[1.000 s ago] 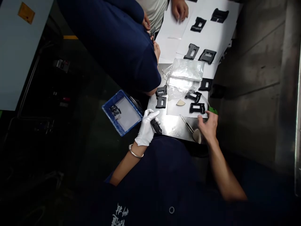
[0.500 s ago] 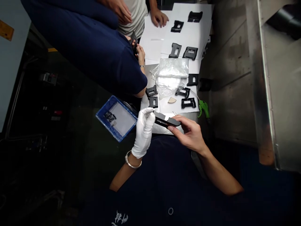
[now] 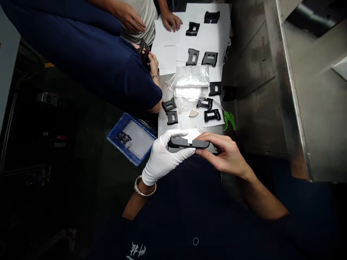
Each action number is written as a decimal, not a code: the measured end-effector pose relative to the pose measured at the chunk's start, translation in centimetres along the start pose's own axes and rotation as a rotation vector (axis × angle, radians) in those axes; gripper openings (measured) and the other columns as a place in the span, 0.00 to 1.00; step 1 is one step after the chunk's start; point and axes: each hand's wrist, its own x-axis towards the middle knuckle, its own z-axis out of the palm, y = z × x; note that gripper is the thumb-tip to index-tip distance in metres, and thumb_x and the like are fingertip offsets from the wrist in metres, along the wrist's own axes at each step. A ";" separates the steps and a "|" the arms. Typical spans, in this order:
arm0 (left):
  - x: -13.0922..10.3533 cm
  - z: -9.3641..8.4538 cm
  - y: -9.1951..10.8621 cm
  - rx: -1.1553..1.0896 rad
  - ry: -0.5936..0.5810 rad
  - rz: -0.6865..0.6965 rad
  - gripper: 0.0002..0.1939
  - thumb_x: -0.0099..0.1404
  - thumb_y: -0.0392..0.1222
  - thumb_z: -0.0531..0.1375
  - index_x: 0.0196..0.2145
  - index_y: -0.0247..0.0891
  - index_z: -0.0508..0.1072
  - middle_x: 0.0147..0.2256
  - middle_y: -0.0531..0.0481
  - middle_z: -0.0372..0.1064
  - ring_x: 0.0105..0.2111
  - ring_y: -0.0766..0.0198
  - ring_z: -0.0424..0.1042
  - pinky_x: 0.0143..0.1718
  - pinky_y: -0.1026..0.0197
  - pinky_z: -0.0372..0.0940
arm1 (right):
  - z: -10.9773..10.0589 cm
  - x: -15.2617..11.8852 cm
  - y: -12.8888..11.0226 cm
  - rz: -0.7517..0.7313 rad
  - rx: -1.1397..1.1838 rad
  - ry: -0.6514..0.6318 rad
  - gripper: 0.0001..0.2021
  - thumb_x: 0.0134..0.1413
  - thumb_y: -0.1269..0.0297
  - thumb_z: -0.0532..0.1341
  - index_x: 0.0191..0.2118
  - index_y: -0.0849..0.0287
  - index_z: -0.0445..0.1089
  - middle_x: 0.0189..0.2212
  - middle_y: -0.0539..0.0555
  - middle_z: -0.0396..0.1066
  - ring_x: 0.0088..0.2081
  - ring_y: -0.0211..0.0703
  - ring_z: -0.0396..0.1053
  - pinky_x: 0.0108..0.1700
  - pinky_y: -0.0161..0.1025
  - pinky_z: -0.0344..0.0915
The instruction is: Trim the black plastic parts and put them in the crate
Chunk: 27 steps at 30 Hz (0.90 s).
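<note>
A black plastic frame part point(image 3: 201, 144) is held edge-on between my two hands, just above the near end of the table. My left hand point(image 3: 162, 159), in a white glove, grips its left end with the thumb below and the fingers above. My bare right hand point(image 3: 226, 153) pinches the right end between thumb and fingers. Beyond them, similar black frame parts point(image 3: 213, 115) lie on white paper and bare metal. A tan wedge-shaped piece point(image 3: 193, 113) sits among these. Behind my right fingers, a thin metal tool point(image 3: 198, 129) is partly hidden.
Clear plastic bags point(image 3: 192, 76) lie mid-table. A green air gun point(image 3: 230, 121) is at the right edge, near a metal housing point(image 3: 273, 72). A blue bin point(image 3: 130, 159) stands at left. A co-worker's navy sleeve point(image 3: 135, 79) and another person's hand point(image 3: 171, 21) are at the far left side.
My left hand has turned and closed round the left end of the black frame part, which is now more level. The view has shifted slightly, moving the table leftward.
</note>
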 end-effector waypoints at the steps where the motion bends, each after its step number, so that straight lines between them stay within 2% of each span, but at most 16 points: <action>1: 0.0 0.0 0.0 -0.022 -0.009 -0.019 0.21 0.57 0.47 0.72 0.45 0.40 0.75 0.37 0.51 0.76 0.35 0.63 0.76 0.37 0.62 0.72 | -0.1 0.0 -0.1 -0.007 -0.027 0.008 0.15 0.58 0.69 0.67 0.51 0.54 0.72 0.42 0.54 0.77 0.41 0.45 0.75 0.43 0.40 0.73; 4: 0.0 0.2 0.0 -0.071 -0.019 -0.059 0.18 0.57 0.47 0.72 0.42 0.39 0.74 0.36 0.51 0.76 0.34 0.64 0.76 0.36 0.63 0.72 | -0.3 -0.1 -0.2 -0.089 -0.099 0.033 0.24 0.57 0.71 0.67 0.59 0.53 0.68 0.46 0.56 0.75 0.45 0.47 0.75 0.46 0.43 0.74; 8: 0.1 0.3 0.0 -0.071 -0.020 -0.068 0.18 0.57 0.46 0.72 0.41 0.38 0.73 0.35 0.51 0.75 0.35 0.64 0.76 0.37 0.63 0.72 | -0.7 0.2 -0.4 -0.184 -0.145 -0.031 0.21 0.58 0.74 0.65 0.57 0.53 0.71 0.43 0.57 0.74 0.42 0.47 0.74 0.42 0.43 0.75; 12: 0.2 0.3 -0.1 -0.035 -0.018 -0.049 0.17 0.58 0.46 0.72 0.39 0.37 0.74 0.35 0.51 0.76 0.34 0.65 0.76 0.36 0.64 0.72 | -0.8 0.6 -0.5 -0.159 -0.170 -0.079 0.21 0.60 0.73 0.63 0.57 0.53 0.71 0.43 0.57 0.74 0.41 0.46 0.74 0.39 0.41 0.74; 17: 0.1 0.2 -0.4 0.030 0.018 0.003 0.17 0.56 0.47 0.73 0.37 0.38 0.74 0.31 0.53 0.74 0.29 0.66 0.74 0.31 0.64 0.71 | -1.6 0.3 0.6 -0.057 -0.053 -0.035 0.27 0.60 0.68 0.64 0.65 0.51 0.64 0.45 0.56 0.74 0.44 0.47 0.73 0.47 0.46 0.74; 22: -0.1 0.3 -0.5 -0.002 0.085 0.078 0.17 0.54 0.45 0.74 0.37 0.39 0.74 0.32 0.53 0.74 0.31 0.66 0.75 0.32 0.64 0.71 | -3.0 -0.8 2.3 0.068 0.041 0.155 0.19 0.61 0.68 0.63 0.57 0.50 0.72 0.43 0.57 0.74 0.44 0.49 0.74 0.47 0.49 0.73; 24: -0.1 0.4 -0.5 0.009 0.094 0.093 0.17 0.54 0.45 0.74 0.36 0.38 0.74 0.32 0.53 0.74 0.30 0.66 0.75 0.32 0.64 0.71 | -3.2 -1.0 2.3 0.030 -0.007 0.161 0.17 0.61 0.69 0.63 0.55 0.50 0.73 0.42 0.57 0.74 0.44 0.50 0.73 0.46 0.50 0.73; 27: -0.1 0.6 -0.5 0.055 0.093 0.100 0.16 0.55 0.45 0.74 0.37 0.38 0.74 0.32 0.53 0.73 0.31 0.65 0.75 0.34 0.63 0.71 | -2.7 -1.0 1.4 -0.105 -0.148 0.077 0.19 0.59 0.68 0.65 0.55 0.50 0.74 0.48 0.58 0.72 0.47 0.53 0.72 0.48 0.51 0.73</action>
